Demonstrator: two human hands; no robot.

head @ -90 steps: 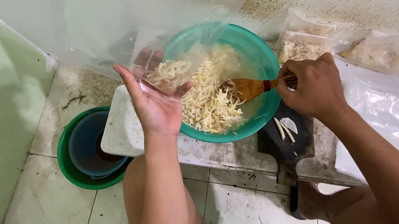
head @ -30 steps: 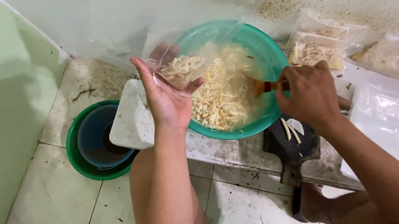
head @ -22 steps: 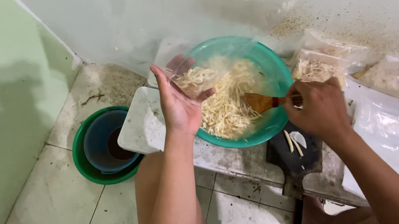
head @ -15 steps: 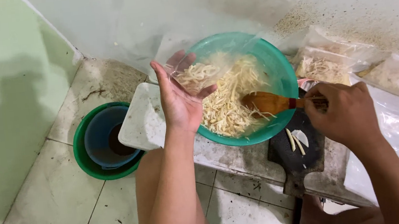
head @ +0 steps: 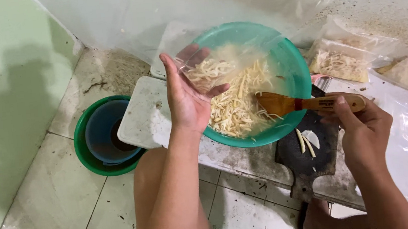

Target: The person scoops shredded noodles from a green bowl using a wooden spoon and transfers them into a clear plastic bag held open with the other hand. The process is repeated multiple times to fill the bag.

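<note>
Nearest the camera, low in the frame, the person's bare knees sat over a stained tiled floor (head: 62, 205), and both forearms reached up from there. The right hand (head: 365, 130), at the lower right, was pinched around the handle of a wooden spatula (head: 309, 103), whose blade lay in pale shredded strips (head: 238, 106) heaped in a teal bowl (head: 290, 70) at the centre. The left hand (head: 187, 98), just left of centre, had its palm turned up and fingers curled under the mouth of a clear plastic bag (head: 197, 54), holding it open over the bowl's near-left rim, with some strips already inside. The bag looked thin and limp, so a heavy spatula load could have pulled it from those fingers or spilled strips over the rim onto the white cutting board (head: 141, 118) just beside it. Under the right wrist a dark board (head: 309, 154) carried a few stray slices, a sign that pieces scatter easily here. At the left, apart from the bowl, a blue tub nested in a green tub (head: 84, 152) stood on the floor; strips falling that way would likely have been lost. Farthest off, at the upper right, filled bags (head: 344, 59) lay on a clear sheet, near enough for the spatula handle to nudge them.
</note>
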